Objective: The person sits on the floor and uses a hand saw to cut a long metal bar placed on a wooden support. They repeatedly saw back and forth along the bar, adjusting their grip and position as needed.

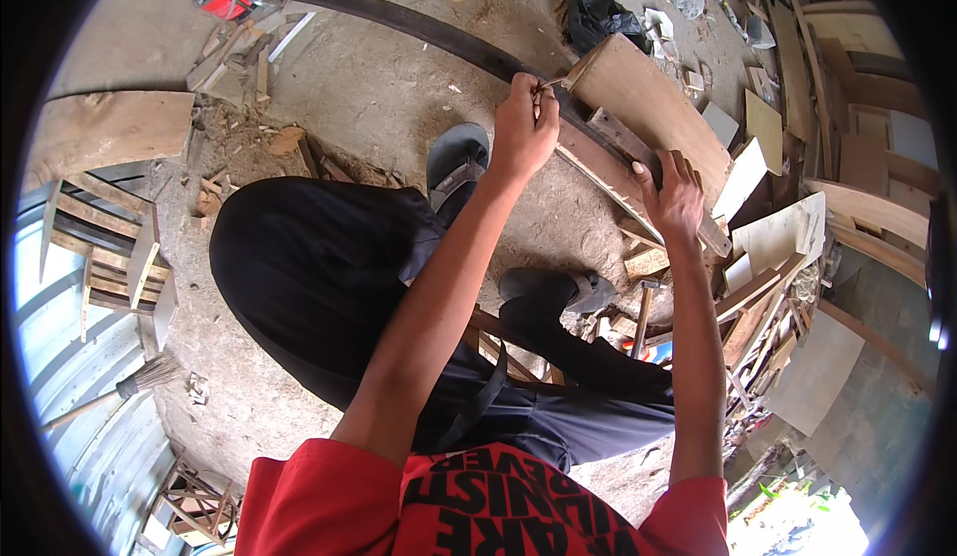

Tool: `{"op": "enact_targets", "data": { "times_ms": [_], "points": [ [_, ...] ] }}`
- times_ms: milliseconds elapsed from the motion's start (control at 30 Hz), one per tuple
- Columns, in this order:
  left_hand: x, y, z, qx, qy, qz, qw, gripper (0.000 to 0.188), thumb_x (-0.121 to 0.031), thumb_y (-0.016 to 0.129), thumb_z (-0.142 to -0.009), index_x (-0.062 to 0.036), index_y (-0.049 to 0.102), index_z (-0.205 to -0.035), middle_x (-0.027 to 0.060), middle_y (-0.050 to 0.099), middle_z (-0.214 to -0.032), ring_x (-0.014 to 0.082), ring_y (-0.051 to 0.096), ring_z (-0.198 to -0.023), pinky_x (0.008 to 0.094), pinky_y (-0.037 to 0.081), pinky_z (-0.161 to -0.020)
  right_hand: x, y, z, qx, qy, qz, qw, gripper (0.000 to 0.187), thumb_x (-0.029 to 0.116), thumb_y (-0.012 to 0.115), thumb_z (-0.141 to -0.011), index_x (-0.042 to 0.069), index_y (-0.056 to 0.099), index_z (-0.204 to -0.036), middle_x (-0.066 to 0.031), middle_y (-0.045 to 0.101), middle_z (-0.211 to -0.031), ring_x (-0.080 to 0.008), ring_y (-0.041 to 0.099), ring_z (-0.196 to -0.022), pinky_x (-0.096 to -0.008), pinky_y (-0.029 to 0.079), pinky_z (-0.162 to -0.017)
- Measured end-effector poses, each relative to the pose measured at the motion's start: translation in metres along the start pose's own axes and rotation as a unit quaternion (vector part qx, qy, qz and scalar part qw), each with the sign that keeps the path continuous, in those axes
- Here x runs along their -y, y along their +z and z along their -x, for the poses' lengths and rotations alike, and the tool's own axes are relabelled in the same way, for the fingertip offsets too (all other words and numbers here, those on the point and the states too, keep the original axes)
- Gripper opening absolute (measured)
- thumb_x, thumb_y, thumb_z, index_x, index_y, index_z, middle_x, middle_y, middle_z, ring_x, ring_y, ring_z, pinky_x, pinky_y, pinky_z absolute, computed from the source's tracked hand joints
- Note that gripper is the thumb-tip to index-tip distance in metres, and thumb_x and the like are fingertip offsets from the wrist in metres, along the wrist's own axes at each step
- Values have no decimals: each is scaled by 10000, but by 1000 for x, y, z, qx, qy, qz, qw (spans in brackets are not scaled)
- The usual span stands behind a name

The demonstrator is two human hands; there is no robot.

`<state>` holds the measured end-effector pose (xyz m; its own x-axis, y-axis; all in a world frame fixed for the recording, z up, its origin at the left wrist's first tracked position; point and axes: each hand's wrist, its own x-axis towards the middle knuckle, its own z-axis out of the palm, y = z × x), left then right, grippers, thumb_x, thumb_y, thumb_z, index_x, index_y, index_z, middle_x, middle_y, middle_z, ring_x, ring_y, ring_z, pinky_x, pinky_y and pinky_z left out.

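Note:
A long dark plank (pixel 399 24) runs from the far left to the right in front of me. My left hand (pixel 528 126) is closed at the plank's middle, its fingertips pinching something thin and pale that I cannot make out. Farther right, my right hand (pixel 674 193) is closed round a short brown wood piece (pixel 620 134) lying along the plank, thumb on the near side. A wide light-brown board (pixel 653 98) stands just beyond the plank. Both arms reach forward over my seated legs.
Wood offcuts (pixel 753 312) are piled at the right. Black plastic (pixel 596 3) lies at the back, and a red-and-black object (pixel 227 4) at the far left. A slatted wooden piece (pixel 105 232) and a broom (pixel 140 377) are on the left. My sandalled feet (pixel 459 157) rest on the dusty floor.

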<state>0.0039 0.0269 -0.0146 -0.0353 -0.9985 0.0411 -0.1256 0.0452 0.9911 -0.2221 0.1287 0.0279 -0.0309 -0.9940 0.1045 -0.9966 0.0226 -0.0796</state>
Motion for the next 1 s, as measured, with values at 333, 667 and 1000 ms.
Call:
{"op": "enact_targets", "data": {
  "times_ms": [333, 667, 1000],
  "points": [
    [-15, -6, -8, 224, 138, -180, 948, 518, -298, 803, -796, -94, 587, -1220, 184, 707, -1040, 324, 697, -979, 407, 561, -802, 1, -3, 0, 2, -8, 3, 1000, 521, 517, 592, -919, 39, 627, -1124, -145, 647, -1085, -344, 634, -1011, -472, 485, -880],
    [-38, 3, -38, 345, 164, -318, 867, 475, -350, 773, -805, -121, 665, -1207, 214, 690, -929, 378, 668, -853, 429, 525, -734, -1, -7, 5, 110, 50, 34, 992, 753, 694, 342, -949, 88, 493, -1370, -158, 558, -1331, -304, 521, -1271, -438, 398, -1078],
    [-63, 15, -43, 395, 263, -508, 719, 506, -393, 672, -891, -66, 605, -1271, 229, 691, -1026, 391, 658, -966, 456, 524, -826, -41, 0, 47, 1, -8, -10, 1000, 618, 532, 570, -920, 57, 508, -1310, -101, 575, -1205, -253, 528, -1186, -399, 379, -1027]
  ]
}}
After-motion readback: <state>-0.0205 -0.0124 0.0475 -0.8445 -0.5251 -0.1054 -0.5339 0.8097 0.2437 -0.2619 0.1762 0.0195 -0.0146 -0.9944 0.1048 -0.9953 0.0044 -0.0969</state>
